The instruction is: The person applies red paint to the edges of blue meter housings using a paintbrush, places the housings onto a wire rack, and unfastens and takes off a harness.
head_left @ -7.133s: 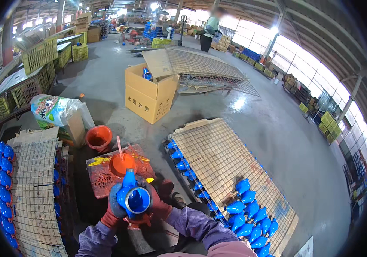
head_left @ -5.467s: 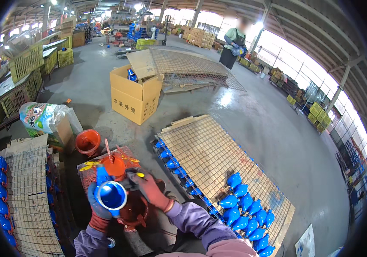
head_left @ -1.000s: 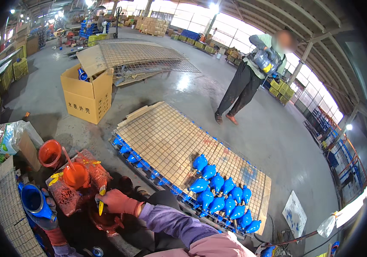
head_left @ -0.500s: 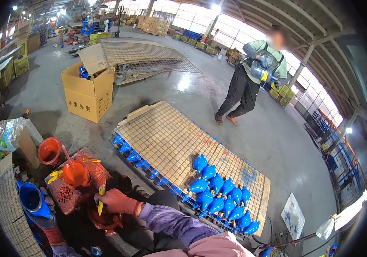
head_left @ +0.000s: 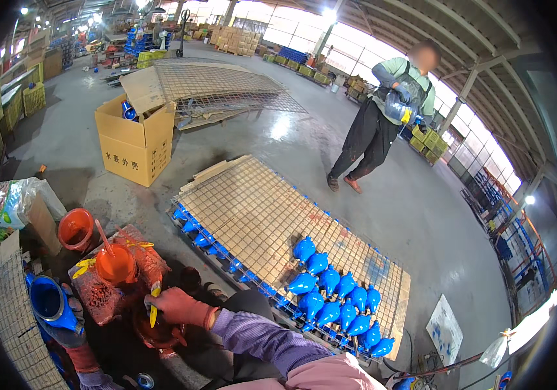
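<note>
While the left hand [head_left: 70, 337] grips a blue casting [head_left: 63, 320] from beneath and along its right side, the right hand [head_left: 179, 305] is closed on a yellow-handled tool [head_left: 153, 314], seemingly a brush; the casting sits at the lower left, tilted, its open mouth turned up, beside the inner edge of the left rack [head_left: 11, 318], though whether it touches the mesh I cannot tell; the two hands are well apart, with the red-stained table [head_left: 101, 300] and its orange-red pot [head_left: 115, 266] lying just beyond and between them.

The step in hand looks like a pause in brushing, since casting and brush are apart, and no red shows on the part of the casting in view; finished-looking blue castings [head_left: 330, 286] lie grouped on the right rack [head_left: 259, 201].

More brushing would call for bringing casting and brush together, the mouth kept steady and the bristles clear of the glossy blue; setting down would call for a free spot on a rack and a light release, lest the coat, if wet, smear.
</note>
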`<state>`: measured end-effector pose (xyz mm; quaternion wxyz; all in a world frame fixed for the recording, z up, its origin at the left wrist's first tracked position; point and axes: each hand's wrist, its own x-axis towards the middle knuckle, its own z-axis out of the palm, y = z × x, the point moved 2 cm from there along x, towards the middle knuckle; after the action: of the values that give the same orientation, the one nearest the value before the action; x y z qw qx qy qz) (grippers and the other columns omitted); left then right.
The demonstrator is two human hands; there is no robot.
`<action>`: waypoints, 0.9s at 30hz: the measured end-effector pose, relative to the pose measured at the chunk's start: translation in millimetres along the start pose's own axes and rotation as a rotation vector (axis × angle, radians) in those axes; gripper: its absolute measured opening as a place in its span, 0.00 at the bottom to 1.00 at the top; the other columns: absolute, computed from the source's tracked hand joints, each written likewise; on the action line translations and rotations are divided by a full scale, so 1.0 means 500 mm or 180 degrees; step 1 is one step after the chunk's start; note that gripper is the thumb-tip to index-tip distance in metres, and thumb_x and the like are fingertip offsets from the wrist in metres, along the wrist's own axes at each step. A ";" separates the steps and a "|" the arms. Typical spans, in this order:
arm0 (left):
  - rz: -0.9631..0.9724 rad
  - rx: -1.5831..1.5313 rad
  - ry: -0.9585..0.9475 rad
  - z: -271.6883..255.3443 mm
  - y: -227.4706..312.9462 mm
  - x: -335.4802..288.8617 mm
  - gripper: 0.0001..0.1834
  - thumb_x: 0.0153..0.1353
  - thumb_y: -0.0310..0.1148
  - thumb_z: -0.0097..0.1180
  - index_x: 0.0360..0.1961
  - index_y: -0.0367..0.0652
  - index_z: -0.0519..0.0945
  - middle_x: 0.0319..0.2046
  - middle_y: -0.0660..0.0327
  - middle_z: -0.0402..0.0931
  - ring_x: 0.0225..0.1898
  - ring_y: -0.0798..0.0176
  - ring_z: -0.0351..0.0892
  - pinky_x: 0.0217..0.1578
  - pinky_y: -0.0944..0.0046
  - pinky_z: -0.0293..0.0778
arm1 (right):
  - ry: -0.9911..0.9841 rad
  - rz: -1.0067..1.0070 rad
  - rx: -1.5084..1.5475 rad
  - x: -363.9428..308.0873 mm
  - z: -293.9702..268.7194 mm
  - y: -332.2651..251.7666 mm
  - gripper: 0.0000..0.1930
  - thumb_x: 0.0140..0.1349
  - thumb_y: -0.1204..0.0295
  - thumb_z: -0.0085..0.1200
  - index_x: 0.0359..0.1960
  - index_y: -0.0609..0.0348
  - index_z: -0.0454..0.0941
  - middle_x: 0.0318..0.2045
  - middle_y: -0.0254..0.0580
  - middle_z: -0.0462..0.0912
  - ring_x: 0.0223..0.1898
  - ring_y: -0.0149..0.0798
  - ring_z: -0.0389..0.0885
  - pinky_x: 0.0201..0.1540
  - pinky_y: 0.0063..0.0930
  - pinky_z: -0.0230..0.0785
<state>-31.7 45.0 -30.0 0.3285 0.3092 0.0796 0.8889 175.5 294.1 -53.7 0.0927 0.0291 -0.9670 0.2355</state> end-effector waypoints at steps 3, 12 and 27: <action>-0.0598 -0.0296 -0.0314 0.020 -0.004 0.001 0.31 0.68 0.50 0.46 0.68 0.48 0.61 0.68 0.54 0.59 0.67 0.42 0.58 0.56 0.43 0.68 | -0.0042 0.0025 -0.0080 -0.001 -0.009 -0.011 0.19 0.46 0.75 0.55 0.43 0.53 0.73 0.25 0.47 0.79 0.29 0.55 0.81 0.31 0.48 0.72; 0.0226 -0.0061 0.0053 -0.019 -0.007 -0.004 0.31 0.68 0.51 0.46 0.68 0.50 0.62 0.68 0.53 0.59 0.66 0.42 0.59 0.56 0.42 0.69 | -0.0008 -0.0123 -0.0063 0.003 -0.004 -0.011 0.21 0.45 0.77 0.55 0.45 0.53 0.73 0.23 0.48 0.78 0.28 0.56 0.80 0.30 0.48 0.72; -0.0414 -0.0985 -0.0242 0.114 0.003 0.010 0.34 0.65 0.49 0.52 0.68 0.48 0.60 0.66 0.49 0.59 0.63 0.46 0.62 0.56 0.43 0.70 | -0.0035 -0.0134 -0.0035 -0.004 0.014 -0.030 0.16 0.48 0.75 0.54 0.42 0.52 0.73 0.22 0.47 0.78 0.27 0.55 0.80 0.29 0.48 0.71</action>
<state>-1.2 43.3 18.5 0.4318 0.2826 -0.0509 0.8550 177.9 277.7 -53.4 0.0924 0.0503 -0.9680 0.2280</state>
